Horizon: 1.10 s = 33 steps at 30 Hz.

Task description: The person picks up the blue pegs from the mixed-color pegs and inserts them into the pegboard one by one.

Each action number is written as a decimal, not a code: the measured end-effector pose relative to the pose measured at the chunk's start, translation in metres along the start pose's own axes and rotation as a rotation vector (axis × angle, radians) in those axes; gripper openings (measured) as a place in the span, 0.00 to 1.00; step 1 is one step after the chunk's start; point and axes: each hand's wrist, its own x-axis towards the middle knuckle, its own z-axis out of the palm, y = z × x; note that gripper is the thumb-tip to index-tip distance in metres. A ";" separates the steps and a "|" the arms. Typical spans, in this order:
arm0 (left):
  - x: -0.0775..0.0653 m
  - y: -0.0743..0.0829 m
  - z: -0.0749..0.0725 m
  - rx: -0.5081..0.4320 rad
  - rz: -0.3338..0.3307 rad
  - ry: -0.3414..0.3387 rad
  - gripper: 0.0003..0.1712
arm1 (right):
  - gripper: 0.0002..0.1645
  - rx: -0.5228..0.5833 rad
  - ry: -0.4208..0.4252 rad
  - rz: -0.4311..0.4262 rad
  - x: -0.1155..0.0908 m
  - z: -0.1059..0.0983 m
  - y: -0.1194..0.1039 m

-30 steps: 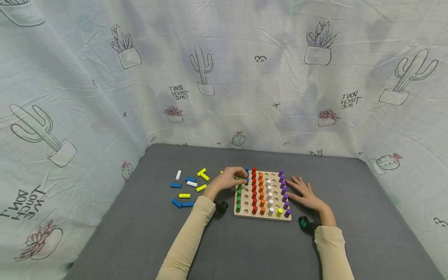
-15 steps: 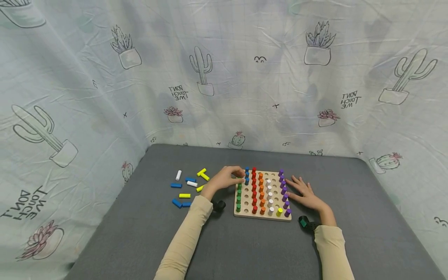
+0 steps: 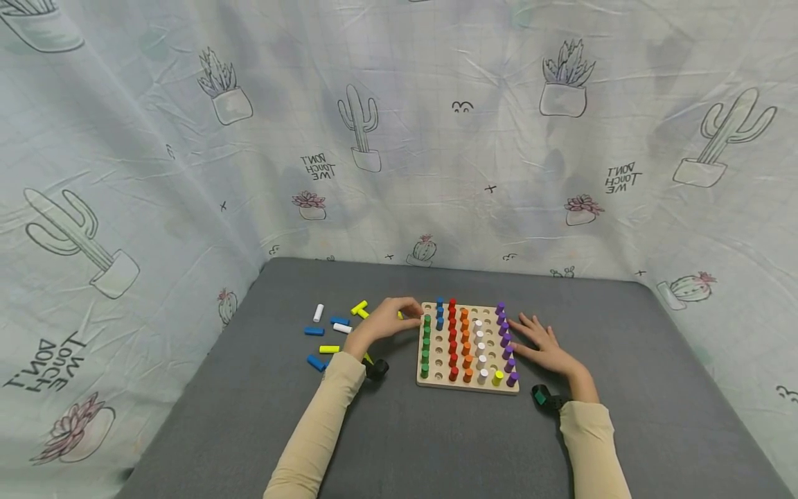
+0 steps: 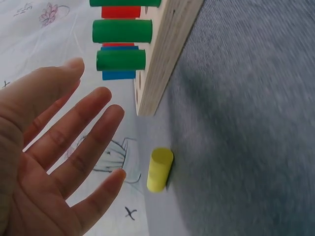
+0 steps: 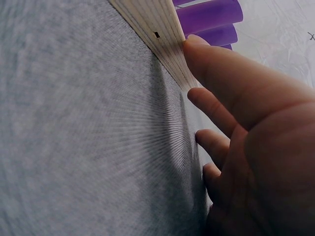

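A wooden pegboard (image 3: 447,386) on the table carries upright pegs in coloured columns. Its left column has green pegs (image 3: 426,344); beside it, blue pegs (image 3: 440,324) stand in the far holes, with bare holes nearer. My left hand (image 3: 388,321) is over the table just left of the board. In the left wrist view its fingers are spread and hold nothing, with a yellow peg (image 4: 158,172) lying past the fingertips. At the board's right edge rests my right hand (image 3: 544,348), thumb against the wood by the purple pegs (image 5: 210,19) in the right wrist view.
Loose yellow, blue and white pegs lie scattered left of the board, such as a white peg (image 3: 318,313), a blue peg (image 3: 314,331) and a yellow peg (image 3: 329,349). My left arm partly covers several. A patterned curtain (image 3: 399,138) surrounds the grey table (image 3: 474,450).
My left hand has come away from the third blue peg, now standing in its hole, and moved left off the board. My right hand has stayed in place.
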 end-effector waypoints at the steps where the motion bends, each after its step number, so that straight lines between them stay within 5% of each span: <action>1: -0.001 -0.001 -0.001 0.001 0.002 0.001 0.12 | 0.38 0.000 0.000 -0.002 0.000 0.000 0.000; 33: -0.045 -0.031 -0.038 0.052 -0.049 0.042 0.13 | 0.38 0.011 -0.004 -0.011 0.001 0.001 0.004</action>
